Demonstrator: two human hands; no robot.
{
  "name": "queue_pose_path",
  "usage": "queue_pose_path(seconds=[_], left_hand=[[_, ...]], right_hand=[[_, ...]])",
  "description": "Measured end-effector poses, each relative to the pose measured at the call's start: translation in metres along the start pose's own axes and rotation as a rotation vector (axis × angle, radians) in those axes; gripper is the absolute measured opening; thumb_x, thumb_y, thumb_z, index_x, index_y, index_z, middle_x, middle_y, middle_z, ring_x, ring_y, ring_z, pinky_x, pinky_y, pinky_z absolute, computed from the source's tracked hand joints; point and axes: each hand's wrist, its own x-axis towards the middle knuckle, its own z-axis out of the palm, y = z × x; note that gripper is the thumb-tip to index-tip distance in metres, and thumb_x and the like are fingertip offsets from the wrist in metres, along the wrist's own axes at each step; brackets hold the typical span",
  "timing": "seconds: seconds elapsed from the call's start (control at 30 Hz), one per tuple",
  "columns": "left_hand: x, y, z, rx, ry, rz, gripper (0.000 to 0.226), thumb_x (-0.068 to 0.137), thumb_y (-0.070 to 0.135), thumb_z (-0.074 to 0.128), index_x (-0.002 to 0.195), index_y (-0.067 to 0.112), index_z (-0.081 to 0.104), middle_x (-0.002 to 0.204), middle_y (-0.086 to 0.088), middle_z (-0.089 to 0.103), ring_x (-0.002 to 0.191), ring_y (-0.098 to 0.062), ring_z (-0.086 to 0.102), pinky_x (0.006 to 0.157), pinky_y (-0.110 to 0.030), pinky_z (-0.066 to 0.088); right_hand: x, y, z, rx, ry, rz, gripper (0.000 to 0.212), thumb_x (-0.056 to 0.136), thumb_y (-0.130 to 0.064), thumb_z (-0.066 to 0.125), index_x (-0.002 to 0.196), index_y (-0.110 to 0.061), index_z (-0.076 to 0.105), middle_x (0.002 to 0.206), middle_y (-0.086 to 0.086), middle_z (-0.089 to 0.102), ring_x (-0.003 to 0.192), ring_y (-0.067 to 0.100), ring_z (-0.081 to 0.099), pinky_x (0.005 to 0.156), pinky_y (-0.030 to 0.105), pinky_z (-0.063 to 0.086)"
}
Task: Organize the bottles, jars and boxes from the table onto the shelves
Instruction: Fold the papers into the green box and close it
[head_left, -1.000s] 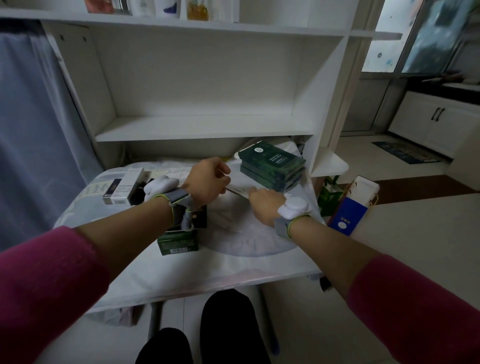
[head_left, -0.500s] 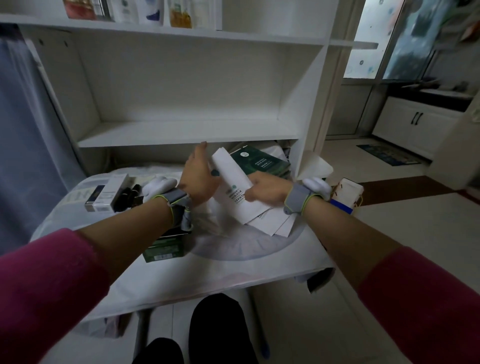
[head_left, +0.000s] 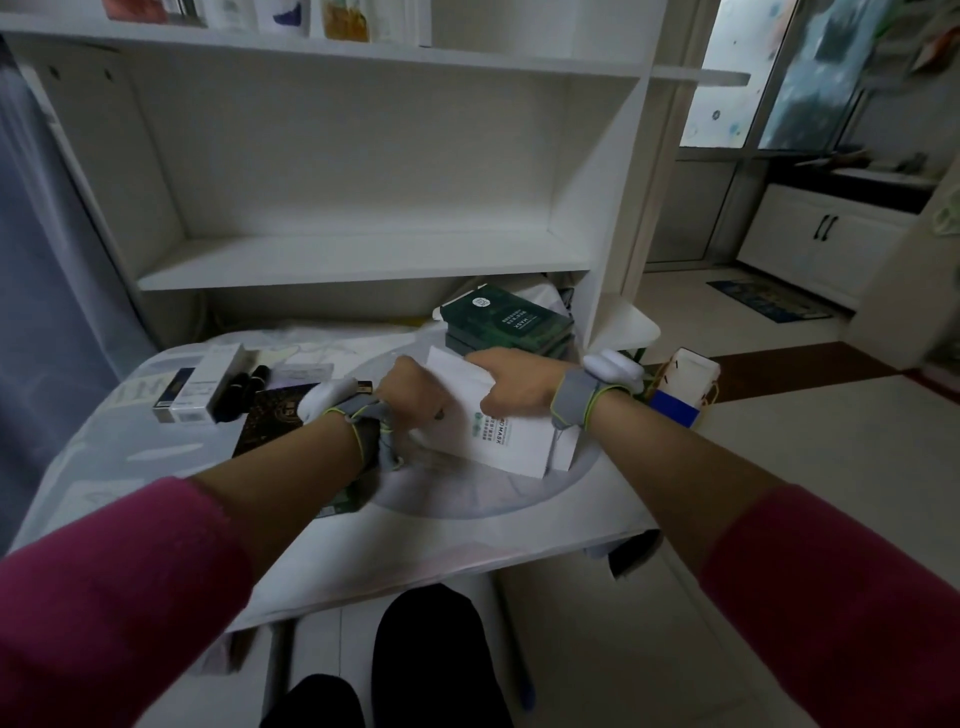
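Both hands, left hand (head_left: 415, 397) and right hand (head_left: 511, 387), have fingers closed on the thin white flat mask packets (head_left: 488, 428) just above the white-covered surface (head_left: 447, 540); light, floppy, slippery, so I'd pinch opposite edges, keep them stacked.

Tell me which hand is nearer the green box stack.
Right. The right hand lies on the white packets just in front of the green box stack; the left hand grips the packets' left edge, farther away.
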Motion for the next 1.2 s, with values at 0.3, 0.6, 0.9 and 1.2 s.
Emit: queue_pose_path(seconds=[0.3,0.6,0.9,1.2], left_hand=[[0.001,-0.003,0.013,-0.085,-0.019,0.061,0.055,0.07,0.007,0.076,0.119,-0.001,0.053,0.119,-0.02,0.059,0.109,-0.036,0.057,0.094,-0.048,0.049],[0.005,-0.007,0.008,-0.068,0.039,0.033,0.037,0.067,0.006,0.074,0.102,0.002,0.065,0.108,-0.017,0.065,0.101,-0.036,0.06,0.087,-0.043,0.053],[0.001,0.001,0.005,-0.235,0.009,-0.021,0.012,0.081,0.018,0.057,0.084,0.006,0.056,0.094,-0.017,0.059,0.091,-0.037,0.059,0.077,-0.038,0.048],[-0.004,0.004,-0.001,-0.226,-0.044,-0.053,0.075,0.076,0.01,0.077,0.136,0.0,0.033,0.137,-0.023,0.041,0.124,-0.036,0.044,0.096,-0.036,0.039]], right_hand=[[-0.001,0.007,0.001,0.033,0.025,0.058,0.049,0.076,-0.01,0.068,0.118,-0.013,0.042,0.105,0.008,0.06,0.083,0.022,0.056,0.062,0.031,0.047],[-0.012,0.035,-0.01,0.012,0.039,0.176,0.041,0.069,-0.023,0.082,0.102,-0.011,0.061,0.105,0.005,0.062,0.09,0.021,0.058,0.077,0.035,0.051],[-0.029,0.064,0.003,0.525,0.155,0.274,0.042,0.069,-0.011,0.083,0.104,-0.015,0.059,0.109,0.007,0.067,0.1,0.023,0.063,0.092,0.037,0.052],[-0.031,0.057,0.02,0.827,0.154,0.217,0.045,0.069,0.026,0.063,0.097,-0.009,0.055,0.092,0.01,0.06,0.097,0.03,0.058,0.084,0.045,0.053]])
